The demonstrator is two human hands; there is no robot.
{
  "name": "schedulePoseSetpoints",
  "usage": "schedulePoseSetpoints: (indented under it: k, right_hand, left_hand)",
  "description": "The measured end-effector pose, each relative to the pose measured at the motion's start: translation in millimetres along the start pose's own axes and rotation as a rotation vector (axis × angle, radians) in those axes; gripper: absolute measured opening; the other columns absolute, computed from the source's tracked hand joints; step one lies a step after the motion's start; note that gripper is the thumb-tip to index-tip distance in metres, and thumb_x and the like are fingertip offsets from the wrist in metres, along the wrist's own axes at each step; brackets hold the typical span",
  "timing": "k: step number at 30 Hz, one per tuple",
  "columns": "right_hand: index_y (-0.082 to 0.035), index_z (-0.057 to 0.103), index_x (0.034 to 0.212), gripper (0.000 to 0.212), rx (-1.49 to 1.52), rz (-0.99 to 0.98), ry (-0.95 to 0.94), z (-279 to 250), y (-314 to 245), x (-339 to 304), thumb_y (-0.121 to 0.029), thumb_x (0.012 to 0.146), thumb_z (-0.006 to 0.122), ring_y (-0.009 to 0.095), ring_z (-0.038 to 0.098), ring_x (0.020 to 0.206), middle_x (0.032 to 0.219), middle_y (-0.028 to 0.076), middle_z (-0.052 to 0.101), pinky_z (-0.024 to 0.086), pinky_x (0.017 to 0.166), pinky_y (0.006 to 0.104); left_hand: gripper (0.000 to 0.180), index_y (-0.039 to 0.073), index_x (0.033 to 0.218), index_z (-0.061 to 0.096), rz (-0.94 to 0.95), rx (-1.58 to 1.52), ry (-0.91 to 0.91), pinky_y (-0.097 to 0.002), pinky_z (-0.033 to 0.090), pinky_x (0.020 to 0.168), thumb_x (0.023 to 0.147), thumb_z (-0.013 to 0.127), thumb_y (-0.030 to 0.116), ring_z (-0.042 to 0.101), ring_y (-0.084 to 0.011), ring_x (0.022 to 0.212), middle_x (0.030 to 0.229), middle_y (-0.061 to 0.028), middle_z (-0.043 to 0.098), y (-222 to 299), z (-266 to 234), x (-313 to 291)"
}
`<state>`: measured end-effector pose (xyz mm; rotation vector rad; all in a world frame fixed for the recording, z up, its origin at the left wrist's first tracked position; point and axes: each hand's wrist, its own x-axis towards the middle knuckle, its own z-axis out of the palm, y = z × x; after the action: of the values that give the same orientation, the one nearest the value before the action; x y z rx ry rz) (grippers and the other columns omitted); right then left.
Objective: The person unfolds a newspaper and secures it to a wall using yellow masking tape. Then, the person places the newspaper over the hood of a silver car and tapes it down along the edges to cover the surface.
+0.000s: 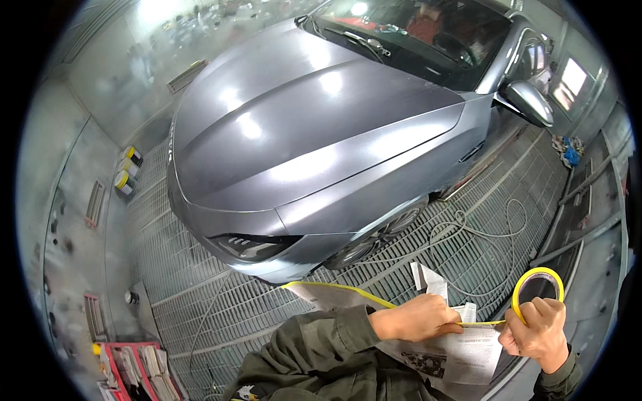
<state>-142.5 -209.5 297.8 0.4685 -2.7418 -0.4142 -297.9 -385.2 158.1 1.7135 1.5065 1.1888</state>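
My right hand [540, 332] grips a roll of yellow masking tape [560, 286] at the lower right. A strip of tape [483, 324] runs from the roll to my left hand [418, 317], whose fingers are closed on the taped edge of a newspaper sheet [471, 361]. The sheet hangs below both hands. More yellow-edged paper [328, 292] stretches left past my sleeve toward the car's front bumper; my forearm hides part of it. Just ahead stands a grey car [301, 140] with a front wheel [378, 240] and headlight [251, 247] facing me.
Slatted metal grating [194, 294] forms the floor. A pale hose [495, 230] lies coiled near the wheel. At lower left is a red rack [137, 371] of papers. Paint cans [125, 182] stand by the left wall, and crumpled rags [568, 152] lie at the right.
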Motion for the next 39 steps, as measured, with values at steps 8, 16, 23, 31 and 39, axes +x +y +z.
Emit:
schedulePoseSetpoints:
  k: [8,16,23,31,39]
  right_hand:
    - [-0.007,0.056,0.073,0.026,0.509,0.627,0.650,44,133,-52,-0.021,0.095,0.054,0.009,0.038,0.044,0.061,0.000,0.042,0.027,0.043,0.0285]
    - [-0.002,0.051,0.099,0.022,1.651,0.927,0.534,72,123,-41,-0.023,0.099,0.054,0.010,0.040,0.033,0.063,0.015,0.060,0.027,0.031,0.0213]
    - [-0.004,0.033,0.152,0.057,2.416,1.000,-0.038,107,66,20,-0.010,0.097,0.048,0.014,0.042,0.036,0.092,0.033,0.068,0.037,0.038,0.0235]
    - [-0.009,0.033,0.154,0.054,3.011,0.750,-0.419,278,-19,145,-0.026,0.105,0.050,0.011,0.055,0.085,0.141,0.012,0.048,0.048,0.068,0.0231]
    - [-0.011,0.044,0.140,0.054,2.998,1.213,0.024,389,-7,191,-0.035,0.097,0.065,0.019,0.061,0.096,0.119,0.006,0.058,0.052,0.075,0.0309]
  left_hand:
    - [0.019,0.006,0.097,0.073,-0.153,0.014,0.072,-0.0416,0.046,0.054,0.094,0.063,0.023,0.060,-0.0350,0.058,0.065,-0.0179,0.061,-40,-12,32]
    - [0.033,-0.001,0.081,0.068,-0.293,0.054,0.241,-0.0438,0.042,0.054,0.094,0.067,0.029,0.056,-0.0337,0.053,0.062,-0.0206,0.057,-150,-44,129]
    - [0.034,-0.002,0.077,0.068,-0.251,-0.070,0.540,-0.0344,0.040,0.052,0.092,0.071,0.029,0.046,-0.0118,0.053,0.055,-0.0124,0.052,-150,-161,257]
    - [0.032,-0.005,0.111,0.062,-0.075,-0.746,1.179,-0.0381,0.055,0.073,0.092,0.069,0.021,0.067,-0.0249,0.083,0.094,-0.0123,0.065,-133,-440,164]
    - [0.047,-0.006,0.142,0.042,-0.540,-0.002,1.572,-0.0430,0.040,0.112,0.106,0.042,0.024,0.049,-0.0310,0.132,0.145,-0.0183,0.049,-232,-486,-209]
